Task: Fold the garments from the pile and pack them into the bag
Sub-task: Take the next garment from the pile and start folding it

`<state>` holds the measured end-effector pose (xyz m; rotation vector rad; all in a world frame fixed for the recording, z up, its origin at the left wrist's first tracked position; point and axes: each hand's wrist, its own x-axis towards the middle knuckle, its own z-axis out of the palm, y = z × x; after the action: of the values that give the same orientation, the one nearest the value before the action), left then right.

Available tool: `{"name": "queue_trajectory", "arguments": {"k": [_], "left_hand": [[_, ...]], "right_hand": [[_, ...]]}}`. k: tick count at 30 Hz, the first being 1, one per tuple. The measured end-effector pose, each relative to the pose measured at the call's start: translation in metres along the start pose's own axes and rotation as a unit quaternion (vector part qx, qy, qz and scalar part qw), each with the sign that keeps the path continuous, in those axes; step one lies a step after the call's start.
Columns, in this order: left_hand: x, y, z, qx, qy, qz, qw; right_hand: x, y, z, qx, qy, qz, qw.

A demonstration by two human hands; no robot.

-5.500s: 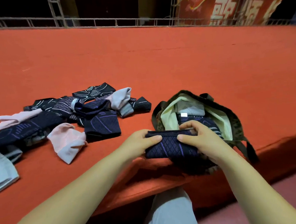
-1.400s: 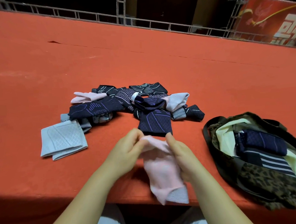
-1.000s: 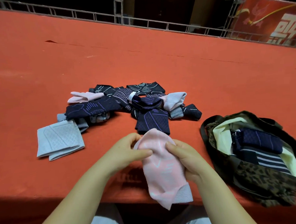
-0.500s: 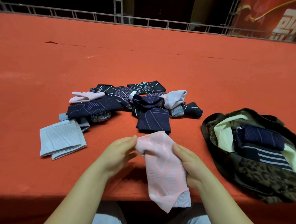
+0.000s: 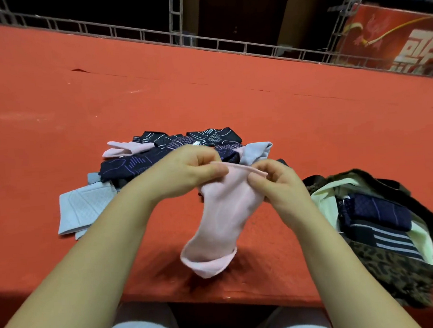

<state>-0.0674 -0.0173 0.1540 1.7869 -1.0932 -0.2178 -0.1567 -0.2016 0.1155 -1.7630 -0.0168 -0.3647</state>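
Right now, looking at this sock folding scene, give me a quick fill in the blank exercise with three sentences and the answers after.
1. Both hands, the left hand and the right hand, pinch the top edge of a ____ sock.
2. The open bag sits to the person's ____ on the orange surface.
3. The flat light grey piece lies at the ____ end of the pile.

Answers: pink; right; left

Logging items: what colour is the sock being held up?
Plain pale pink sock, head view.
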Motion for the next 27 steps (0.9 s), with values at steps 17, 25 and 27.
{"name": "queue_trajectory", "arguments": {"k": [17, 25, 27], "left_hand": [[-0.035, -0.105, 0.062, -0.211, 0.14, -0.178, 0.951], [-0.031, -0.108, 0.062, -0.134, -0.005, -0.149, 0.98], [-0.04, -0.121, 0.067, -0.102, -0.068, -0.191, 0.974]], "right_hand": [[-0.019, 0.037, 0.037, 0.07, -0.042, 0.233, 0.969], [-0.014, 0.053, 0.012, 0.085, 0.152, 0.118, 0.978], [-0.015, 0.059, 0.001, 0.138, 0.207, 0.127, 0.96]]}}
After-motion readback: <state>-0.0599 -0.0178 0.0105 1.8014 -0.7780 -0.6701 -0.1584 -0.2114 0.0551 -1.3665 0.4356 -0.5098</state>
